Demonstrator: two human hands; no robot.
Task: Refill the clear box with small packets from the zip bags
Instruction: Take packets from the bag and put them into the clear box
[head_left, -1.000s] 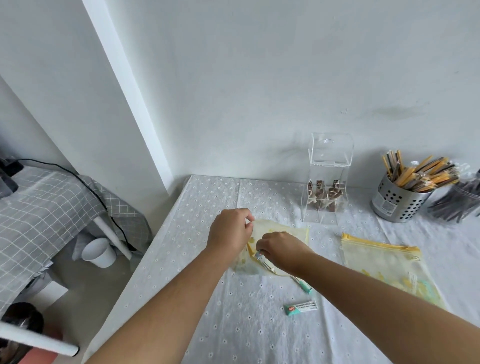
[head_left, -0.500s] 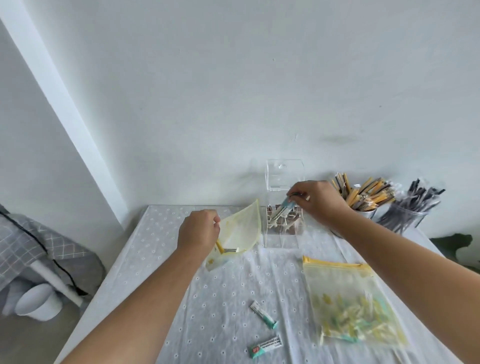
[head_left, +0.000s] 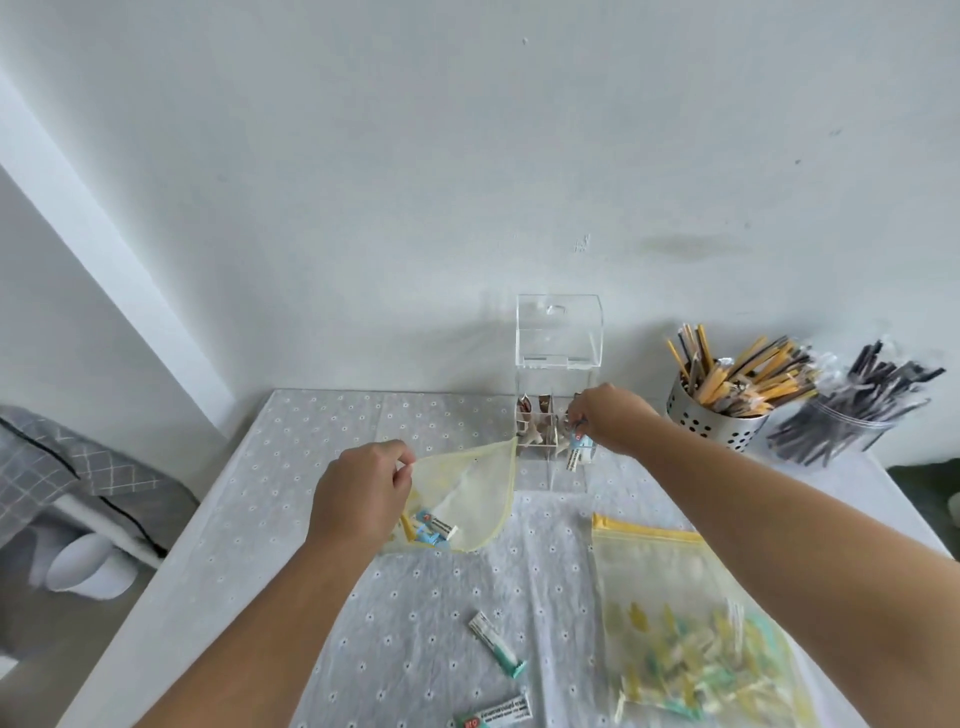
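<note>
The clear box (head_left: 551, 475) stands at the back of the table with its lid (head_left: 558, 330) flipped up; brown packets sit in its compartments. My right hand (head_left: 605, 418) is at the box's front right compartment, pinching a small blue-and-white packet (head_left: 578, 451) that hangs into it. My left hand (head_left: 363, 493) holds up the edge of a yellow-trimmed zip bag (head_left: 470, 499), with a few packets at its bottom. A second, fuller zip bag (head_left: 685, 623) lies flat at the right.
Two loose packets lie on the white dotted cloth near me: one teal-tipped packet (head_left: 496, 644) and one packet (head_left: 493, 714) at the frame's bottom. A perforated metal cup of yellow sticks (head_left: 714, 415) and a clear cup of black sticks (head_left: 836, 426) stand right of the box. The table's left edge (head_left: 171, 540) drops off.
My right hand took a packet from the left bag, carried it to the clear box and now lowers it into the front right compartment. My left hand lifted the bag's edge.
</note>
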